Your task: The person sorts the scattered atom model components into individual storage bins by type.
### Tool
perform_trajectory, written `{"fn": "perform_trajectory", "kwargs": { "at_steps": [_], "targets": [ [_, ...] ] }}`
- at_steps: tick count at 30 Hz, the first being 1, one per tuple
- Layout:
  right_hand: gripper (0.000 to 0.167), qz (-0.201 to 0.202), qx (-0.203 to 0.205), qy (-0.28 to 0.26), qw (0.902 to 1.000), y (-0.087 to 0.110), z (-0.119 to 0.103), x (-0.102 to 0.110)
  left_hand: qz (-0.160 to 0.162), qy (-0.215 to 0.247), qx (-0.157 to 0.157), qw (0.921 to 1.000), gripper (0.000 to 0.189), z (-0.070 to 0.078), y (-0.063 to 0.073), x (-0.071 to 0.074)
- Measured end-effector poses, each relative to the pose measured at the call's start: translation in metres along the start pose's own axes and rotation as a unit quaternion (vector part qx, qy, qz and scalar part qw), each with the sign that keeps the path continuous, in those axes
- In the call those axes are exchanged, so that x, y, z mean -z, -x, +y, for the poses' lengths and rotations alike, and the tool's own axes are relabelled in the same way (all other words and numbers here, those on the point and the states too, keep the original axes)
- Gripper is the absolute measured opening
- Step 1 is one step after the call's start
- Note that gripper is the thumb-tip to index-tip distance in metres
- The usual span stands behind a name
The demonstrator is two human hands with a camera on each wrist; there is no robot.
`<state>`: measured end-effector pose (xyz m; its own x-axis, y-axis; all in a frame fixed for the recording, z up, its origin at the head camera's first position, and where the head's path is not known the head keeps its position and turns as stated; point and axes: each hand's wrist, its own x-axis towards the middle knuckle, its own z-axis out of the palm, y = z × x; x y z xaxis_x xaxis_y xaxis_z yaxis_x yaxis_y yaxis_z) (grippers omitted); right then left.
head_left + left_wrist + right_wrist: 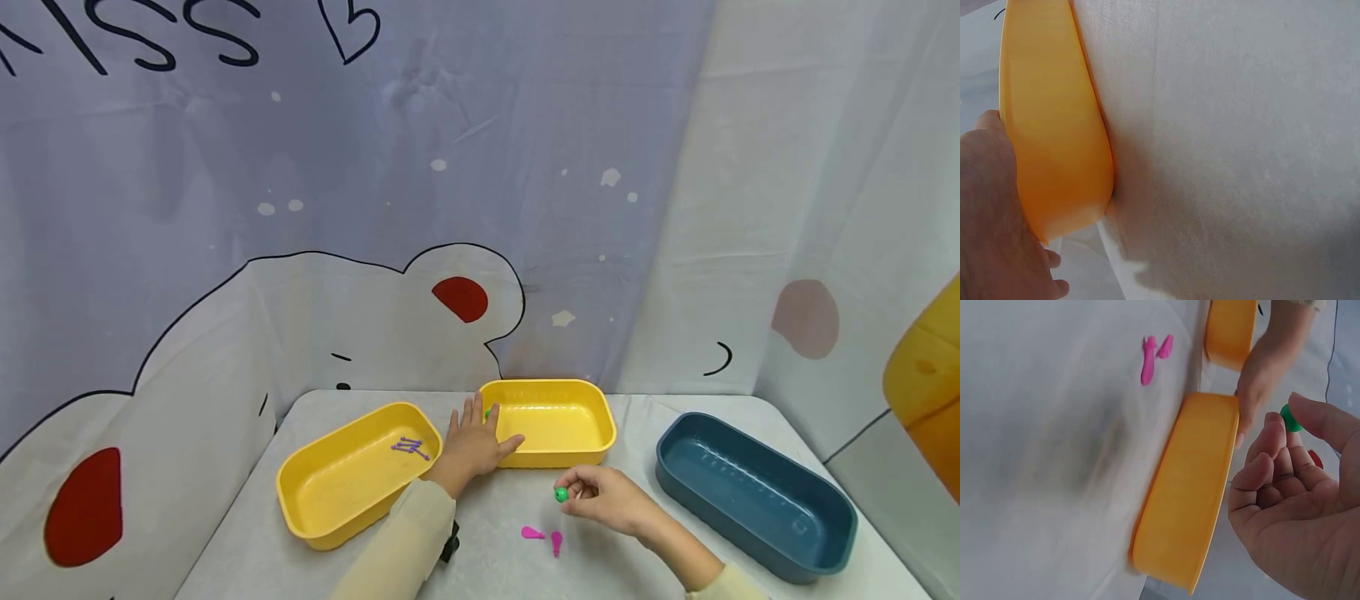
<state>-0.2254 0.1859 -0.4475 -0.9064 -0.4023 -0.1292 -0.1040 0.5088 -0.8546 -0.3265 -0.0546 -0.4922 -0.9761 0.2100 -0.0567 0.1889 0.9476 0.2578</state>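
Note:
My right hand pinches a small round green bead between thumb and fingertips, above the table. In the right wrist view the bead shows between the thumb and a finger. My left hand, fingers spread, lies over the left end of the far yellow tray. A bit of green shows in that tray beside the left fingers, mostly hidden. Two pink pieces, each with a wide end and a narrow end, lie on the table below the right hand.
To the left stands another yellow tray, slanted, with several thin purple sticks at its far right end. A dark blue tray is on the right. Behind the white-covered table hangs a printed curtain.

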Motion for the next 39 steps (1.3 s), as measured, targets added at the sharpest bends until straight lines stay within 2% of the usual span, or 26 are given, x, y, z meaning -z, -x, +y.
{"fn": "perform_trajectory", "kwargs": {
  "at_steps": [8, 24, 39],
  "targets": [
    [0.024, 0.044, -0.006, -0.007, 0.999, -0.006, 0.005, 0.007, -0.004, -0.006, 0.007, 1.0, 0.091, 0.0, -0.002, -0.002],
    [0.025, 0.108, -0.072, -0.031, 0.9911, -0.023, 0.007, 0.011, -0.005, 0.001, 0.008, 1.0, 0.091, 0.0, 0.001, 0.0],
    [0.019, 0.152, -0.044, -0.03, 0.987, -0.041, 0.007, 0.014, -0.001, 0.003, 0.003, 1.0, 0.091, 0.0, 0.001, 0.001]
  ]
}}
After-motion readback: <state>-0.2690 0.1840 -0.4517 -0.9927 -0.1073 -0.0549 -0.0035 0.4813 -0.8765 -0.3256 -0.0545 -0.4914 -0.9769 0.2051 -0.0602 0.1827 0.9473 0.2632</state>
